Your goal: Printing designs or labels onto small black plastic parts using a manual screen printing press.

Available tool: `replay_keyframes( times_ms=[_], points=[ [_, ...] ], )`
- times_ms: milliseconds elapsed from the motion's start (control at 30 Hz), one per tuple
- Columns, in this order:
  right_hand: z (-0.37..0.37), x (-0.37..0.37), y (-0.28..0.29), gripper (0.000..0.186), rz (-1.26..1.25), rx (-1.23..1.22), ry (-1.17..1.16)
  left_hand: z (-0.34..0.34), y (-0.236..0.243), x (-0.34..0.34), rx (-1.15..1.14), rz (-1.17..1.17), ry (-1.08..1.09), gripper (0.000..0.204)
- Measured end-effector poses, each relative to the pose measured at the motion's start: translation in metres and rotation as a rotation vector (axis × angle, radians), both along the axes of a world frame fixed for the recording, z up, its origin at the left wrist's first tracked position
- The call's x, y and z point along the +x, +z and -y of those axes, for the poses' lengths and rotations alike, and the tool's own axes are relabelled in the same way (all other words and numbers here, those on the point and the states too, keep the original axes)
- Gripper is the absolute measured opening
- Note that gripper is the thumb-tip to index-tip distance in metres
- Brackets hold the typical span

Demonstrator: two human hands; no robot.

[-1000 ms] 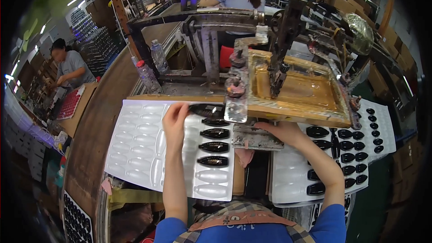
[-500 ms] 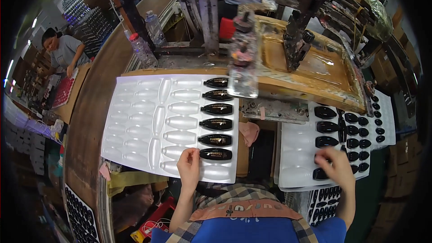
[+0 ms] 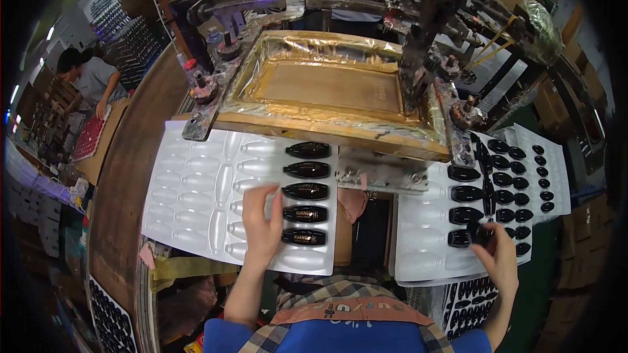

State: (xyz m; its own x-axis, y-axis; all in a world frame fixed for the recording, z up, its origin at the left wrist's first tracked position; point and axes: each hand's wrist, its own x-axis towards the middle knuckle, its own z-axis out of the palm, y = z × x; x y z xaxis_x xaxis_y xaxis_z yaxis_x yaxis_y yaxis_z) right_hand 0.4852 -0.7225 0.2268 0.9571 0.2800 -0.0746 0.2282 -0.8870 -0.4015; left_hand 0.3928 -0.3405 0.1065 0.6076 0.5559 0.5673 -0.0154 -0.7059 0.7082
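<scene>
My left hand [image 3: 263, 225] is over the left white moulded tray [image 3: 176, 216], thumb and fingers apart, beside a column of glossy black bottle-shaped pieces [image 3: 306, 214]. Gold lettering marks these pieces. Over the right white tray [image 3: 418, 268], my right hand [image 3: 500, 252] pinches a black piece [image 3: 481, 234] between thumb and fingers. That piece is raised and tilted, partly hidden by the hand. More black pieces [image 3: 466, 214] lie in the tray beside it. Above the far part of the left tray is a gold-stained screen-printing frame [image 3: 320, 131], partly hiding the tray.
A metal plate [image 3: 383, 173] with a pink cloth [image 3: 353, 204] below sits between the trays. Dark machine arms [image 3: 428, 33] rise behind the frame. At left runs a brown conveyor belt [image 3: 127, 176]. A co-worker [image 3: 91, 75] bends over a red tray [image 3: 91, 134].
The printing frame has swung left and levelled over the left tray. My right hand has lifted the nearest black piece from its hollow. My left fingers have spread beside the printed pieces.
</scene>
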Motion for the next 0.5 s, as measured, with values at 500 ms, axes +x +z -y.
replay_keyframes(
  times_ms=[500],
  points=[
    [-0.155,0.101,-0.023,0.051,-0.096,0.543,0.485,-0.06,0.053,0.165,-0.429,0.046,-0.636,0.019]
  ],
)
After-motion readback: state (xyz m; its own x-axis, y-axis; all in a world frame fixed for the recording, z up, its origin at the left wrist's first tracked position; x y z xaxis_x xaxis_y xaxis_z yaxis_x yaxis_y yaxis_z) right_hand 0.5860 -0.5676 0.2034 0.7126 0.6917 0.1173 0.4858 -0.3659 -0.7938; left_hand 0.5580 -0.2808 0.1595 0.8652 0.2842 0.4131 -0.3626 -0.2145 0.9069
